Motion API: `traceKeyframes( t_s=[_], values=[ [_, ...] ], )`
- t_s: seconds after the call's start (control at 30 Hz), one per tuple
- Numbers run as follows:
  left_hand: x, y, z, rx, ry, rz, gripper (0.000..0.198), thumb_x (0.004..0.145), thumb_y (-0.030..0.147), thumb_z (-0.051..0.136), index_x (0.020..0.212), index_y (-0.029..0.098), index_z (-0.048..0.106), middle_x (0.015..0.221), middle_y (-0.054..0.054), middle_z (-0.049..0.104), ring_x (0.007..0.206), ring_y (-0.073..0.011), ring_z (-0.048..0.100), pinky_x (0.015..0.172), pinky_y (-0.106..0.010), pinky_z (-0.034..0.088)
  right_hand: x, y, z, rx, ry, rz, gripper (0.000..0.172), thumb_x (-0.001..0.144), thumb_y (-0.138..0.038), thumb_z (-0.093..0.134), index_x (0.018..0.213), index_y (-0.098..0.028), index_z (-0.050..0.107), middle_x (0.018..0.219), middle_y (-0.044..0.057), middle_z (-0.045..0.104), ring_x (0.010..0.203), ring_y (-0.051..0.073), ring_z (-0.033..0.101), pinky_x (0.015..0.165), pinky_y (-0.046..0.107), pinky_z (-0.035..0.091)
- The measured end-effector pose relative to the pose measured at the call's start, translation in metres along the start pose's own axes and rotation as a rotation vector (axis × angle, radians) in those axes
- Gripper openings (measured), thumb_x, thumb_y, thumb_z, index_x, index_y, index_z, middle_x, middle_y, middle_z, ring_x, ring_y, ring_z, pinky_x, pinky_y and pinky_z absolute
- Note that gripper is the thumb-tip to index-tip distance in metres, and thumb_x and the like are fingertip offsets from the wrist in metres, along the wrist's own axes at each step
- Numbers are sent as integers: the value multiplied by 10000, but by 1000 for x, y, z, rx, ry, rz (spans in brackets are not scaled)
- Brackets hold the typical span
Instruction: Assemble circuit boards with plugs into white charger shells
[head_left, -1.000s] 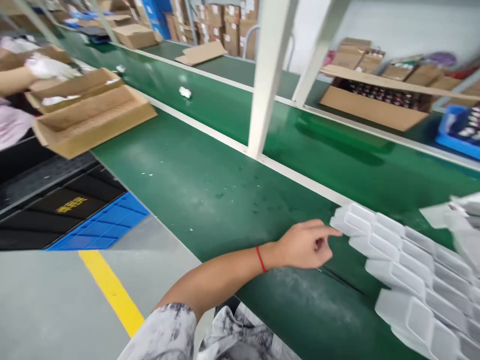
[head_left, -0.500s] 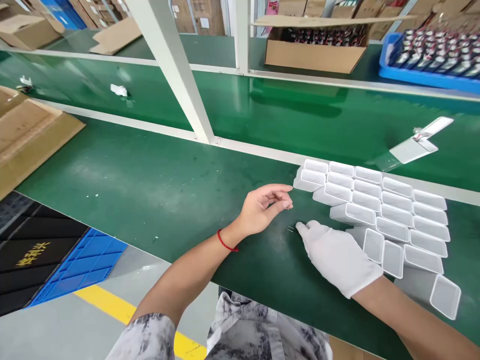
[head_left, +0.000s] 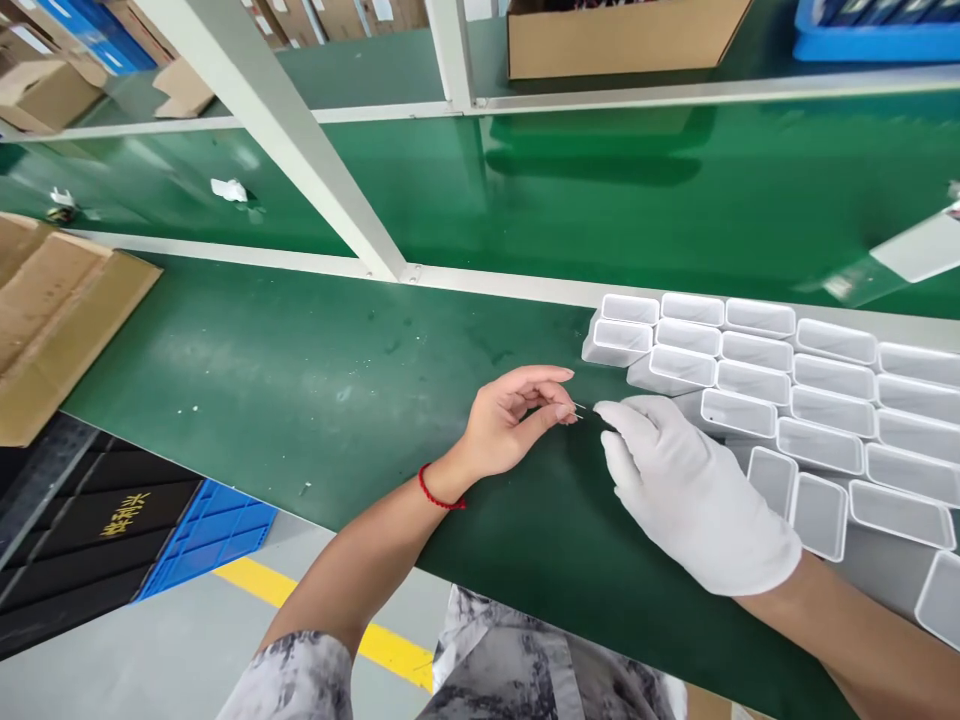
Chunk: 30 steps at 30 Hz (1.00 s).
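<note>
Thin prongs (head_left: pixel 580 405) poke from the bare left hand (head_left: pixel 506 425), pinched between thumb and fingers over the green counter (head_left: pixel 322 370) — a light, steady pinch should spare them bending — while the gloved right hand (head_left: pixel 686 495) curls just beside, its grip impossible to tell

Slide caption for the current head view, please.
Bare left hand and gloved right hand nearly meet around thin prongs above a green workbench, beside rows of translucent containers.
</note>
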<state>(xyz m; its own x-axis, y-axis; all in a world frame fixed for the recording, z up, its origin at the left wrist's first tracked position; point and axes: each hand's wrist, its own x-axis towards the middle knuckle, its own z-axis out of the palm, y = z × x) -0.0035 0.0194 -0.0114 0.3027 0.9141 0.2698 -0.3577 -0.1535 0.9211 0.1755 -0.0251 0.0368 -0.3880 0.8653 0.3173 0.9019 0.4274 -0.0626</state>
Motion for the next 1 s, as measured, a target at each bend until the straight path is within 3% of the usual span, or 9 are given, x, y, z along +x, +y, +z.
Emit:
traceKeyframes(
  t_s=[0.2, 0.7, 1.0],
  values=[
    [-1, 1, 0, 7, 20, -63, 261, 853, 165, 727, 1109, 185, 676, 784, -2, 711, 724, -109, 704, 727, -242, 611, 1, 4, 5, 52, -91, 41, 339, 999, -179, 349, 867, -197, 661, 809, 49, 642, 605, 154, 576, 536, 271, 390],
    [-1, 4, 1, -5, 32, -101, 303, 858, 200, 730, 1147, 190, 639, 784, 5, 690, 712, -110, 690, 704, -244, 597, 0, 4, 1, -21, 2, 13, 308, 900, -47, 420, 727, -204, 620, 711, 10, 623, 565, 147, 538, 509, 261, 329],
    [-2, 3, 1, 6, -12, -74, 297, 885, 168, 690, 1176, 207, 643, 796, 12, 688, 716, -103, 682, 710, -243, 586, 0, 7, 1, -54, -25, -2, 292, 842, -20, 425, 706, -204, 606, 688, 0, 615, 548, 143, 509, 495, 262, 301]
  ],
)
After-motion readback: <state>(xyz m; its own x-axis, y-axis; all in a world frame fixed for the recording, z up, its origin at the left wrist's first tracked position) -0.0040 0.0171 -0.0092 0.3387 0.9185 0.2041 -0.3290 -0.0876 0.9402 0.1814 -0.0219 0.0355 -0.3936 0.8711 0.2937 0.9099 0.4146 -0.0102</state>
